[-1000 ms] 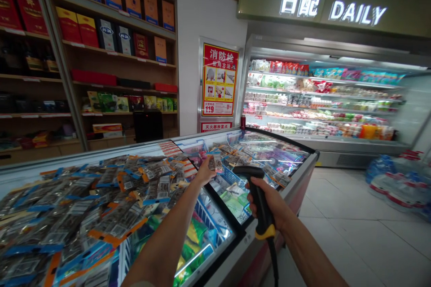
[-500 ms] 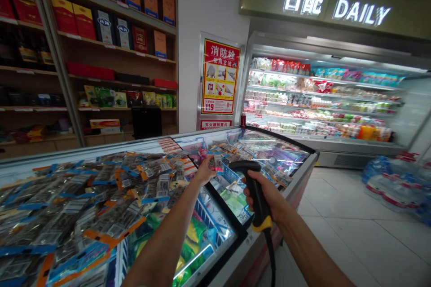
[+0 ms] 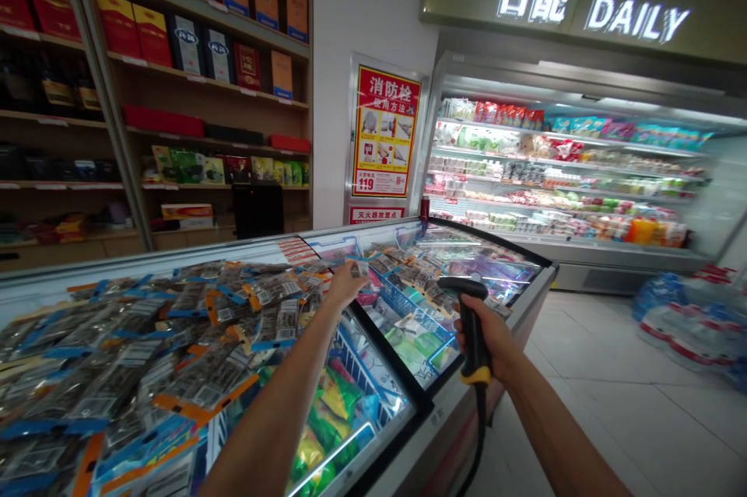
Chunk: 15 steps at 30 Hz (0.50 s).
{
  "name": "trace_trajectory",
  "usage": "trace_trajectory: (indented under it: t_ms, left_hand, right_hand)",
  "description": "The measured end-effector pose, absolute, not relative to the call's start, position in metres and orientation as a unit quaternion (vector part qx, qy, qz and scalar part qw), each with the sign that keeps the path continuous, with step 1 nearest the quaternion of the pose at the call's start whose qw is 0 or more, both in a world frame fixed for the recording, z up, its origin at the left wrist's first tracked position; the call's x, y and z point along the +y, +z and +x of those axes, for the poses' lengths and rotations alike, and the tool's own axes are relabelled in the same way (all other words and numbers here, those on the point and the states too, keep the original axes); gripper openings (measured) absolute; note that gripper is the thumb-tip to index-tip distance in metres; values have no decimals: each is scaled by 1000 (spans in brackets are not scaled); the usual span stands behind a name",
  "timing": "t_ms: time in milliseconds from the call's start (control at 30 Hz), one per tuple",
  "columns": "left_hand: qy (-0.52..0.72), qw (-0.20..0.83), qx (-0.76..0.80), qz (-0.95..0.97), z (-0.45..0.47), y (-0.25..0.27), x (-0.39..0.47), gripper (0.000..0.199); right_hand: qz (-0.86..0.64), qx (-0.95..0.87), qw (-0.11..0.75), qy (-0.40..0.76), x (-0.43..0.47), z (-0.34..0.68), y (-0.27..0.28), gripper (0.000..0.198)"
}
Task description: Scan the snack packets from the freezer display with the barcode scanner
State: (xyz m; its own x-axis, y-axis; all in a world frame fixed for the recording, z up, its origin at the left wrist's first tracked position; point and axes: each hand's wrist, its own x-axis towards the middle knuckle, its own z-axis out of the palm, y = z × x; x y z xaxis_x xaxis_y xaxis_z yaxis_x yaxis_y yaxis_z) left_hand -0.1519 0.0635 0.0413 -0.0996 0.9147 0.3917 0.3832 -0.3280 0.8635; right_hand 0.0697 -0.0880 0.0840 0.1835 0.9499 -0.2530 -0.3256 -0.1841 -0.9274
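My right hand [image 3: 496, 337] is wrapped around the handle of a black and yellow barcode scanner [image 3: 474, 345], its cord hanging down below. The scanner head sits over the right part of the chest freezer, apart from my left hand. My left hand [image 3: 343, 285] reaches over the freezer's middle, its fingers closed on a small snack packet [image 3: 360, 267] with a pale label; part of the packet is hidden by the fingers. Left of that hand, many clear snack packets [image 3: 215, 310] with blue and orange edges lie heaped on the glass top.
The chest freezer's black frame bar [image 3: 388, 349] crosses between its glass lids. Blue baskets [image 3: 417, 310] with bagged goods show inside. Wooden shelves [image 3: 215, 100] with boxes stand behind at left. A lit display fridge [image 3: 560, 170] is at back right, and bottled water packs [image 3: 680, 318] stand on the floor.
My right hand has moved the scanner to the right, away from my left hand. My left hand, with the packet, has shifted slightly left and up.
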Motion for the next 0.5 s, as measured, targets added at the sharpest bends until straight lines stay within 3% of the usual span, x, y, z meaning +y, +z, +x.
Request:
trace_trajectory:
  t_ms: [133, 300, 500]
  left_hand:
    - [444, 105, 626, 633, -183, 60, 53, 18]
    - [272, 8, 746, 608, -230, 70, 32, 28]
    - [262, -118, 779, 557, -245, 80, 17, 41]
  right_hand:
    - [-528, -289, 588, 541, -84, 83, 76, 21]
    - [-523, -293, 610, 518, -83, 98, 70, 20]
    - [-522, -274, 624, 514, -83, 116, 61, 21]
